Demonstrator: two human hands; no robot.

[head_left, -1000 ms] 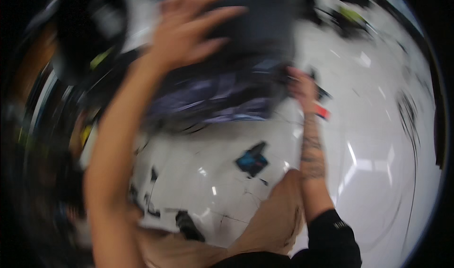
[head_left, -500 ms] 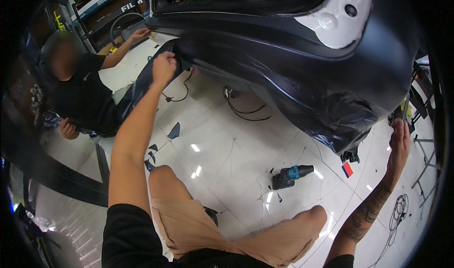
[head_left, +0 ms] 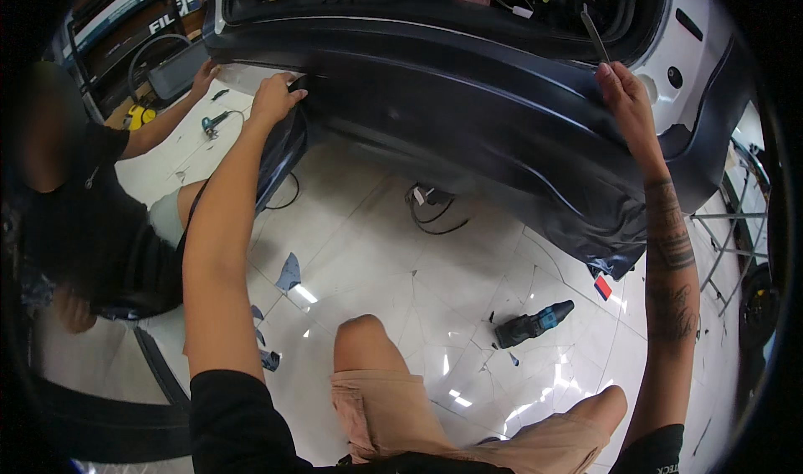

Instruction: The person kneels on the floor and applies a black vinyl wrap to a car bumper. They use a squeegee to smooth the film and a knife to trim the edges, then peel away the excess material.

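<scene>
Dark vinyl wrap film (head_left: 435, 98) covers the rear bumper of a white car, its lower edge hanging loose and wrinkled at the right. My left hand (head_left: 274, 102) is closed on the film's edge at the bumper's left part, where a strip of film hangs down. My right hand (head_left: 626, 98) is raised before the right end of the bumper. It grips a slim silver utility knife (head_left: 595, 38), pointing up and away toward the trunk opening; the knife appears clear of the film.
At the left a co-worker (head_left: 92, 215) in black reaches a hand to the bumper's far end. On the white tiled floor lie a teal and black cordless heat gun (head_left: 535, 323), film scraps (head_left: 289, 272), a red and blue card (head_left: 603, 287) and a cable (head_left: 439, 223). A metal stand (head_left: 732, 223) is at the right.
My right hand has come up and inward from the far right side to the bumper's upper edge, bringing the knife. My left hand still pinches the film. The view has shifted.
</scene>
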